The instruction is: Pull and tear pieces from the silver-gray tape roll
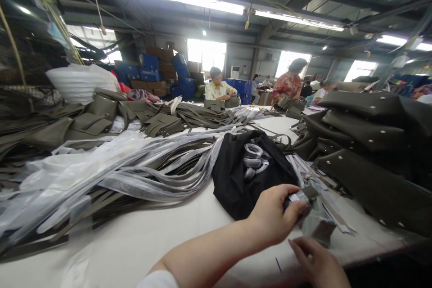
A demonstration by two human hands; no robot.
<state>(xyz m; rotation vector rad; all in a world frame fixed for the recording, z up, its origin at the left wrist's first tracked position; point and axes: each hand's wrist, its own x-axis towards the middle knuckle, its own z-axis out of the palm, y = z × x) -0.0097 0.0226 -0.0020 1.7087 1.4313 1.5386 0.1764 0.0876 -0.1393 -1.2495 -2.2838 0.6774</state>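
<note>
My left hand [275, 216] reaches across the white table [141, 243] and pinches the top end of a small grey strap piece in clear wrapping [319, 222]. My right hand [317, 263] sits just below it at the table's front edge, fingers curled near the piece's lower end; whether it touches is unclear. Right behind my left hand lies an open black bag [236, 175] with rolls of tape [253, 155] inside.
Long olive straps in clear plastic sleeves [135, 171] spread over the left of the table. Stacked dark olive bag panels with studs [371, 144] fill the right. More olive pieces [158, 119] lie farther back. Other people [218, 87] work at the far end.
</note>
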